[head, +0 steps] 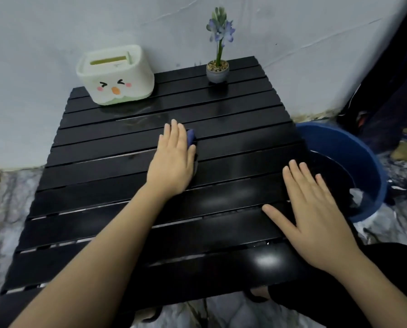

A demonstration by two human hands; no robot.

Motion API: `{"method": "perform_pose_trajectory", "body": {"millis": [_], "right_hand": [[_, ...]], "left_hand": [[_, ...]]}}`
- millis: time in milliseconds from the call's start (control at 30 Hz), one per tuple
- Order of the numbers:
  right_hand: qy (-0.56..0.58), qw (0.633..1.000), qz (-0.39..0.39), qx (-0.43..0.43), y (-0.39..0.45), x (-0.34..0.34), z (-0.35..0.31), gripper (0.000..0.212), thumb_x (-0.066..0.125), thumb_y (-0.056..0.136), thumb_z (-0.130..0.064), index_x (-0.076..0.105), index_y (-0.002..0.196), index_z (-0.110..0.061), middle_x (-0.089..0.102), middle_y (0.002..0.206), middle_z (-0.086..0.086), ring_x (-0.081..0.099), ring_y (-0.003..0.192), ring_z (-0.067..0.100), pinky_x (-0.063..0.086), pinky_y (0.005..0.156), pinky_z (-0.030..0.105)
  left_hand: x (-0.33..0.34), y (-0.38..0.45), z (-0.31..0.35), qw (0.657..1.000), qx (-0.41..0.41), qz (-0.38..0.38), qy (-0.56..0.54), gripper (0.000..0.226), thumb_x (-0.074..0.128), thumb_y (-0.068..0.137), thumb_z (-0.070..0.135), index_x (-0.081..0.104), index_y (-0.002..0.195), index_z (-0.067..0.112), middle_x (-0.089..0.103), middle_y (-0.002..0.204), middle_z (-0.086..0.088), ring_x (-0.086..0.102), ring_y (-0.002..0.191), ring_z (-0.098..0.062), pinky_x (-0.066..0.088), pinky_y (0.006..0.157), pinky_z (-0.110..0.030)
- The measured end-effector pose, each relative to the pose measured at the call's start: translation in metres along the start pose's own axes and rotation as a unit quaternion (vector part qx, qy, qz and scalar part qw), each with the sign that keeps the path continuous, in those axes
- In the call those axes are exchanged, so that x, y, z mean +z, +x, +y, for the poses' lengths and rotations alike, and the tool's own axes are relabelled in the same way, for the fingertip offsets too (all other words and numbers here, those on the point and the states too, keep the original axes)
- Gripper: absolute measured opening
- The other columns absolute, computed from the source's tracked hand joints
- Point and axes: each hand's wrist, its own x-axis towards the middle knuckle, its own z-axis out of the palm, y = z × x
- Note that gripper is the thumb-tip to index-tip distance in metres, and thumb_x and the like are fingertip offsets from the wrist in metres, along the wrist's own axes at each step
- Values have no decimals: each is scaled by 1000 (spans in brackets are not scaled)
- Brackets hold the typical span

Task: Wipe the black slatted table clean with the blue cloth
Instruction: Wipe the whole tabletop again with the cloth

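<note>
The black slatted table [117, 181] fills the middle of the view, its slats glossy with wet sheen. My left hand [171, 159] lies flat near the table's centre, pressing down on the blue cloth [191, 136]. Only a small blue fold of the cloth shows at the fingertips; the hand hides the remainder. My right hand [311, 214] rests flat on the table near its right edge, fingers spread, holding nothing.
A white tissue box [115, 75] with a cartoon face stands at the table's back left. A small potted purple flower [217, 69] stands at the back right. A blue basin [353, 162] of water sits on the floor right of the table. A wall is behind.
</note>
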Motion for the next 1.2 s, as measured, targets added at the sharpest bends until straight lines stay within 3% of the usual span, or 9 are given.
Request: {"method": "perform_pose_trajectory", "body": {"millis": [300, 500, 600, 700, 800, 867, 967, 1067, 1200], "right_hand": [[-19, 1000, 9, 1, 2, 1, 0, 89, 15, 99, -72, 15, 160, -6, 9, 169, 9, 0, 157, 20, 7, 126, 43], [-5, 1000, 11, -1, 3, 2, 1, 88, 19, 99, -71, 14, 160, -8, 5, 170, 5, -4, 157, 16, 2, 126, 39], [9, 1000, 14, -2, 3, 1, 2, 89, 21, 98, -72, 14, 161, -10, 5, 170, 3, -5, 157, 14, 1, 127, 38], [34, 999, 17, -3, 4, 1, 5, 90, 24, 97, -73, 16, 161, -11, 6, 170, 1, -7, 156, 10, -2, 127, 34], [63, 998, 21, -4, 2, -1, 8, 90, 29, 94, -73, 20, 160, -13, 11, 169, 0, -2, 156, 8, -4, 126, 29], [78, 997, 17, -1, 1, -5, 9, 91, 28, 93, -75, 20, 160, -14, 10, 169, -2, -3, 155, 5, -6, 125, 27], [75, 997, 14, 0, -3, -12, 9, 94, 28, 91, -76, 19, 161, -14, 10, 169, -1, -2, 155, 7, -5, 125, 31], [62, 998, 24, 13, -10, -18, 13, 96, 30, 90, -76, 18, 160, -11, 10, 169, 1, 0, 155, 10, -5, 124, 32], [56, 998, 9, 32, -24, -17, 19, 102, 28, 87, -80, 15, 161, -10, 5, 170, 4, -3, 156, 13, -4, 125, 36]], "left_hand": [[53, 81, 142, 977, 213, -25, 14, 54, 26, 105, 30, 27, 149, -1, 25, 158, -19, 17, 147, -36, 15, 121, -44], [63, 116, 188, 945, 321, -36, -44, 32, 37, 102, 17, 64, 106, 0, 65, 107, -17, 56, 104, -35, 29, 98, -36], [51, 116, 195, 956, 214, -62, -189, 32, 35, 104, 22, 64, 102, 8, 67, 89, -4, 62, 96, -32, 40, 88, -34], [31, 108, 177, 919, 76, -62, -381, 36, 37, 103, 31, 65, 102, 8, 69, 79, -2, 66, 81, -33, 43, 68, -31], [-5, 72, 124, 897, 38, -3, -441, 38, 39, 103, 28, 66, 115, 5, 69, 65, 2, 55, 49, 2, 38, 50, -18], [-29, 32, 72, 905, 14, 42, -424, 34, 38, 105, 21, 66, 116, 5, 66, 56, 12, 54, 48, 5, 39, 52, -11], [-61, -38, -16, 941, -53, 108, -317, 31, 37, 104, 25, 65, 114, 19, 73, 85, 10, 64, 71, -13, 47, 72, -27], [-85, -105, -101, 962, -161, 140, -169, 32, 33, 103, 32, 63, 112, 26, 72, 85, 15, 65, 90, -12, 47, 89, -30], [-77, -171, -157, 975, -208, 75, -14, 51, 27, 97, 36, 52, 129, 6, 56, 133, -19, 47, 128, -37, 33, 108, -43]]}}
